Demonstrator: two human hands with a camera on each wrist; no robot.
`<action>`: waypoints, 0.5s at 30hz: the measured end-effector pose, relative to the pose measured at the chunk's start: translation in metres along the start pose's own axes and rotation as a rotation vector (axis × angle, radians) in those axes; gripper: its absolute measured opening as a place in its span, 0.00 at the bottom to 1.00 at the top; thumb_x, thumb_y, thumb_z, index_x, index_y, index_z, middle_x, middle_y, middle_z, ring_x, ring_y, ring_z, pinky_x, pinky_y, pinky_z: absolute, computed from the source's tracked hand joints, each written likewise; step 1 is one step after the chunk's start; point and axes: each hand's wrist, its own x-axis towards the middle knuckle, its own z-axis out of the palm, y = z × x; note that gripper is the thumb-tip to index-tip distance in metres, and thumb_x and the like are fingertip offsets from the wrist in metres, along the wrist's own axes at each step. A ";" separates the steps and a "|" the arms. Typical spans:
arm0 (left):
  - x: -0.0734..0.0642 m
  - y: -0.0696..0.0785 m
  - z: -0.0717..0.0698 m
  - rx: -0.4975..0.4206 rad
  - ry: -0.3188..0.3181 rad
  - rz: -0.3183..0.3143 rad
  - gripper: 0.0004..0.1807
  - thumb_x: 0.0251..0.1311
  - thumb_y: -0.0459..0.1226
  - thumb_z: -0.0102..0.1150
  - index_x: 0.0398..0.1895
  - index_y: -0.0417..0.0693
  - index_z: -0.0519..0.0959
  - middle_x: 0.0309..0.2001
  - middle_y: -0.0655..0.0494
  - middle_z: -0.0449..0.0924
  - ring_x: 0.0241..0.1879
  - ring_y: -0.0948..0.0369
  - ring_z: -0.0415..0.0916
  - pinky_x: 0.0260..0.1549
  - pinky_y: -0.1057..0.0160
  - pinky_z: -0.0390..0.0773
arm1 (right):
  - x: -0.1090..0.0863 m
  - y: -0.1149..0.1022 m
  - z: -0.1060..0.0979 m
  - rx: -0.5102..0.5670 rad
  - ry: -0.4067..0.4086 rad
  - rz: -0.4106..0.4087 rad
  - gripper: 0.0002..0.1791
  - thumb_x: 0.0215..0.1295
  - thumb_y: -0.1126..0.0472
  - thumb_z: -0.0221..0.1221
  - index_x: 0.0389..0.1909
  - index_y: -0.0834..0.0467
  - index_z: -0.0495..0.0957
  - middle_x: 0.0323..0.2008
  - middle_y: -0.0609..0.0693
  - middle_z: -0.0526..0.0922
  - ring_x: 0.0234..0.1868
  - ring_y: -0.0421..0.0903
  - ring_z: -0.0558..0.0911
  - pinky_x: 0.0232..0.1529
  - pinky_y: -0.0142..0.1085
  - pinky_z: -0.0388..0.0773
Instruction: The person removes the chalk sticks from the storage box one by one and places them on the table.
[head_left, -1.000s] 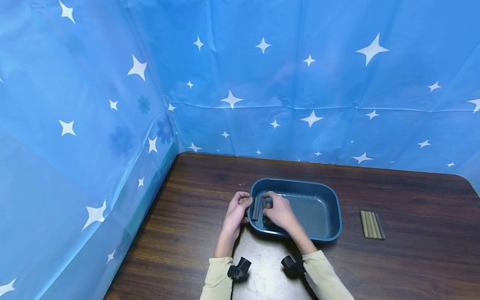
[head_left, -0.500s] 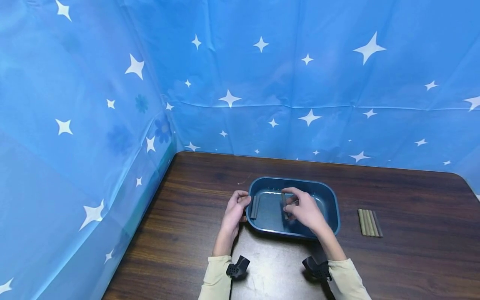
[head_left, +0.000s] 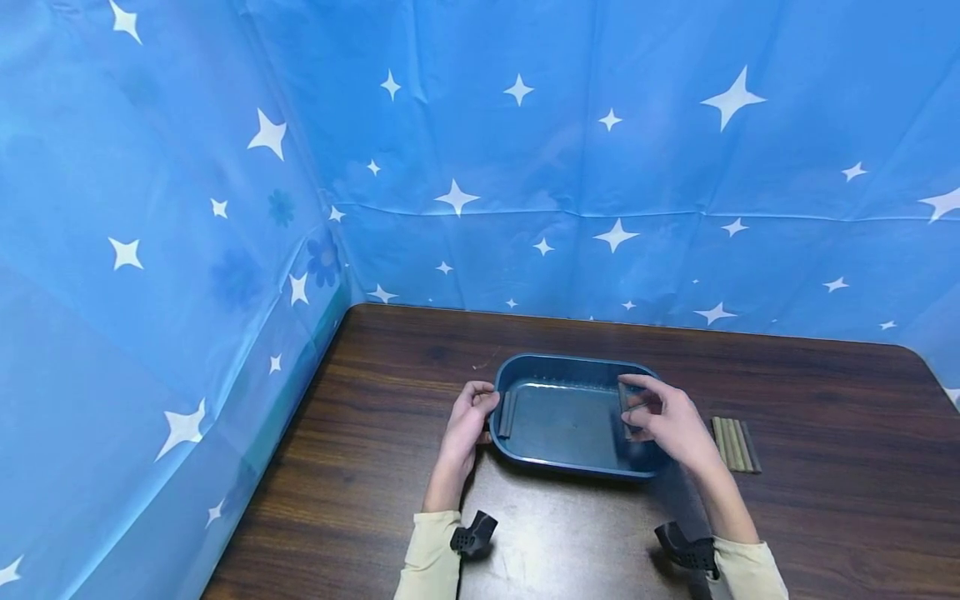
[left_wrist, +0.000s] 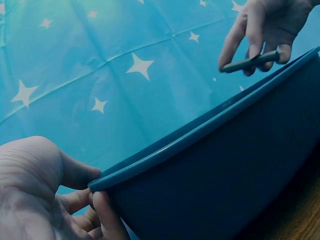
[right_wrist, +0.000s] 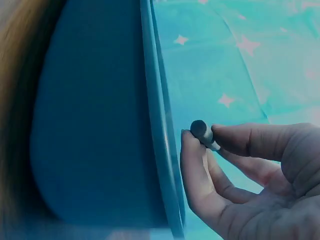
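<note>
A dark blue rectangular basin [head_left: 566, 425] with rounded corners stands on the table. My left hand [head_left: 467, 423] pinches its left rim, with the thumb at the edge and fingers outside, as the left wrist view shows. Over the basin's right end, my right hand [head_left: 667, 421] holds a short dark grey stick [head_left: 623, 400] between thumb and fingertips. In the right wrist view the stick [right_wrist: 198, 128] shows a round end and is clear of the rim [right_wrist: 159, 120]. A pair of dark sticks [head_left: 507, 414] lies inside the basin against its left wall.
Right of the basin, several olive-green sticks [head_left: 729, 444] lie side by side on the brown table [head_left: 840, 467], with a dark grey stick [head_left: 751, 447] at their right edge. A blue star-patterned curtain [head_left: 570, 167] hangs behind and to the left.
My right hand has lifted a dark stick from beside the others at the basin's left end and carried it rightward to the right end. The left hand keeps its hold on the rim.
</note>
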 end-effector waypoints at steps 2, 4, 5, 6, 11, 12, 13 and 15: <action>-0.003 0.005 0.001 0.004 -0.006 0.001 0.16 0.67 0.32 0.48 0.53 0.30 0.65 0.42 0.41 0.72 0.29 0.60 0.68 0.15 0.71 0.67 | -0.005 0.001 -0.008 -0.006 0.018 -0.008 0.28 0.64 0.73 0.53 0.66 0.65 0.64 0.45 0.68 0.75 0.41 0.59 0.81 0.34 0.46 0.82; -0.003 0.005 0.001 0.004 -0.004 0.000 0.16 0.67 0.32 0.48 0.53 0.30 0.65 0.42 0.41 0.73 0.29 0.60 0.68 0.14 0.71 0.66 | -0.009 0.004 -0.014 -0.012 0.040 -0.007 0.28 0.64 0.74 0.53 0.66 0.65 0.64 0.45 0.67 0.75 0.40 0.58 0.81 0.34 0.45 0.83; -0.003 0.005 0.001 0.004 -0.003 0.000 0.16 0.67 0.32 0.48 0.53 0.30 0.65 0.42 0.40 0.73 0.29 0.59 0.68 0.14 0.71 0.66 | -0.010 0.005 -0.017 -0.015 0.049 -0.005 0.28 0.64 0.73 0.53 0.66 0.65 0.64 0.45 0.66 0.75 0.40 0.56 0.81 0.34 0.44 0.83; -0.003 0.005 0.000 0.006 -0.003 0.004 0.16 0.67 0.32 0.48 0.53 0.30 0.66 0.42 0.40 0.73 0.29 0.59 0.68 0.14 0.71 0.66 | -0.012 0.006 -0.020 -0.012 0.055 0.002 0.28 0.65 0.73 0.53 0.66 0.65 0.63 0.45 0.66 0.74 0.40 0.55 0.81 0.34 0.43 0.83; -0.002 0.004 0.000 0.005 0.004 0.008 0.15 0.67 0.32 0.49 0.52 0.31 0.66 0.41 0.42 0.73 0.28 0.60 0.68 0.14 0.71 0.66 | -0.019 0.011 -0.032 -0.003 0.074 0.039 0.29 0.66 0.71 0.52 0.68 0.64 0.61 0.48 0.67 0.72 0.41 0.55 0.81 0.36 0.43 0.83; -0.003 0.004 0.000 0.007 0.004 0.008 0.15 0.67 0.33 0.49 0.52 0.31 0.66 0.41 0.43 0.73 0.28 0.60 0.68 0.14 0.71 0.66 | -0.020 0.012 -0.034 -0.007 0.079 0.048 0.29 0.66 0.71 0.52 0.68 0.63 0.61 0.48 0.67 0.72 0.42 0.55 0.81 0.36 0.43 0.82; -0.003 0.004 0.000 0.006 0.006 0.006 0.15 0.67 0.33 0.49 0.52 0.31 0.66 0.40 0.43 0.73 0.28 0.60 0.68 0.14 0.70 0.66 | -0.021 0.013 -0.036 -0.012 0.083 0.050 0.29 0.66 0.70 0.53 0.69 0.63 0.61 0.49 0.68 0.72 0.42 0.55 0.81 0.36 0.43 0.82; -0.003 0.004 0.001 0.008 0.008 0.005 0.15 0.67 0.33 0.49 0.52 0.31 0.66 0.40 0.44 0.73 0.29 0.60 0.67 0.15 0.70 0.66 | -0.024 0.015 -0.041 -0.026 0.098 0.056 0.30 0.66 0.69 0.53 0.69 0.64 0.60 0.50 0.69 0.72 0.43 0.55 0.81 0.36 0.43 0.82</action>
